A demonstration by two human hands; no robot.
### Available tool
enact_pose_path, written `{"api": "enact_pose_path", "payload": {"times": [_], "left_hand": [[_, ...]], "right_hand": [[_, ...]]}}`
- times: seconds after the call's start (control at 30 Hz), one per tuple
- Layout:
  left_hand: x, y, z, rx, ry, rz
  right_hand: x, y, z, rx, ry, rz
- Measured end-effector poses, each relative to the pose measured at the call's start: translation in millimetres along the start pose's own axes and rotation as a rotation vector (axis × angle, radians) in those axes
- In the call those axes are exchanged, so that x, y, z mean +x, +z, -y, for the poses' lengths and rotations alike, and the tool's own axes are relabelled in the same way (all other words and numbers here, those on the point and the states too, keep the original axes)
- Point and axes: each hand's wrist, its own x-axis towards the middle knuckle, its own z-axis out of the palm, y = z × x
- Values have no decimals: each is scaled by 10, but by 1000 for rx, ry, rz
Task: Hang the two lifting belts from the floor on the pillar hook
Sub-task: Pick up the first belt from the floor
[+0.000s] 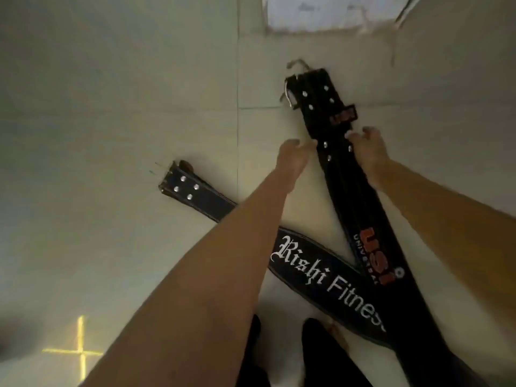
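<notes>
Two belts (346,191) crossed — USI belt overlying.

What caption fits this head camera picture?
Both hands reach for the USI belt crossing the Rishi Fitness belt on the floor.

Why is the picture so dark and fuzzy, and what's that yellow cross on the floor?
Head view: the room is dim, so the floor looks greyish; the nearest arms and edges smear with blur and wide-angle stretch; the yellow cross looks like a patch of light; the white lettering on the Rishi Fitness belt stays readable.
</notes>
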Motion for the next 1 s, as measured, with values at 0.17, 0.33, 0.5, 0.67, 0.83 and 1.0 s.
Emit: {"api": "enact_pose_path", "payload": {"times": [0.17, 0.33, 0.5, 0.67, 0.83, 1.0], "left_hand": [[319, 195, 154, -174, 80, 151], [-342, 459, -134, -272, 96, 31], [-1076, 473, -448, -241, -142, -24], [-610, 418, -181, -191, -182, -256], [162, 540, 294, -320, -8, -195], [264, 529, 342, -531, 63, -114]], "right_hand": [[397, -82, -294, -26, 89, 222], [-403, -356, -26, 36, 152, 346], [-1450, -663, 398, 39, 222, 447], [-929, -700, 127, 126, 143, 228], [-167, -378, -475, 178, 139, 216], [-9, -214, -562, 244, 161, 292]]}}
